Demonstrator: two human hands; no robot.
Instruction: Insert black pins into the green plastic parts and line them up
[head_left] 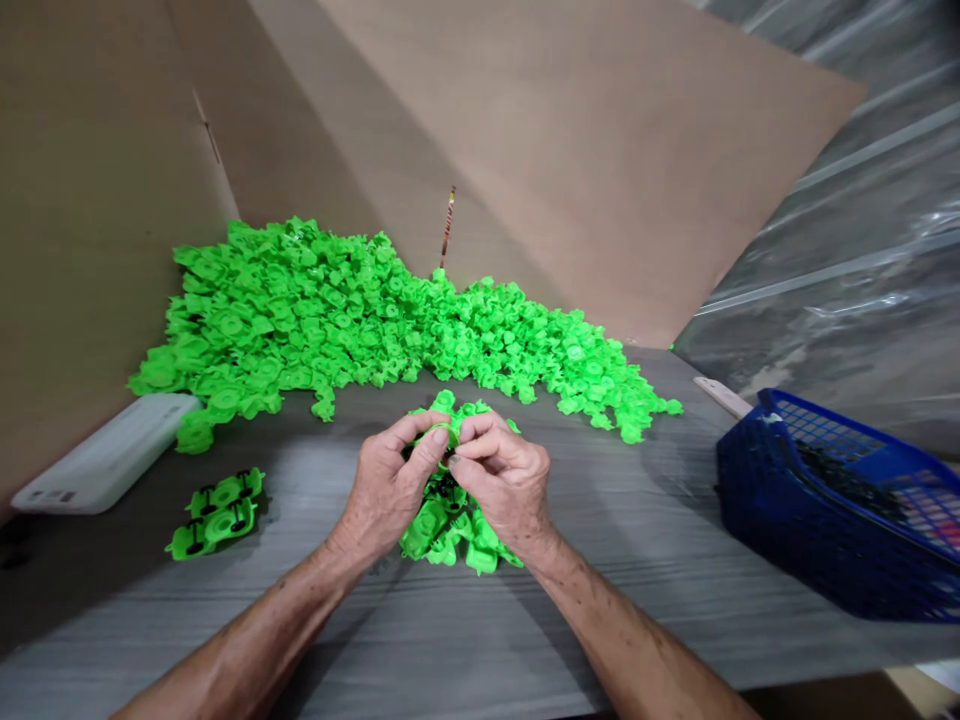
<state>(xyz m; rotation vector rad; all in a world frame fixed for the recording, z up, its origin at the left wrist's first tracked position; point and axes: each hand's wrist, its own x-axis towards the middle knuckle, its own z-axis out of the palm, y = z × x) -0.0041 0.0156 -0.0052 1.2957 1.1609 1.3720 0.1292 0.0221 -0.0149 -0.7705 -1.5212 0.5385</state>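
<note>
Closest in, two bare forearms reach over a grey table point(420, 640). Beneath the hands, and a little nearer than them, lies a small pile of green parts point(482, 545), with black bits point(448, 490) showing among them. Just above this pile, the left hand point(394, 475) pinches a small green piece point(442, 430) between thumb and fingers. The right hand point(510, 480) meets it from the other side, fingers curled and drawn narrow against the thumb; what its tips grip is too small and hidden to tell.

Left of the hands, well apart from them, a few green parts with black axles point(217, 515) lie close together. Well to the right stands a blue basket point(810, 560) holding dark parts point(847, 480). Beyond the hands on the left, a white box point(112, 455) lies on the table, touching the edge of a big green heap point(315, 320). That heap spreads wide across the table past both hands. Behind it, straight beyond the hands, a thin stick point(448, 228) shows against a brown board point(600, 150). Far right hangs clear plastic sheeting point(840, 260).
</note>
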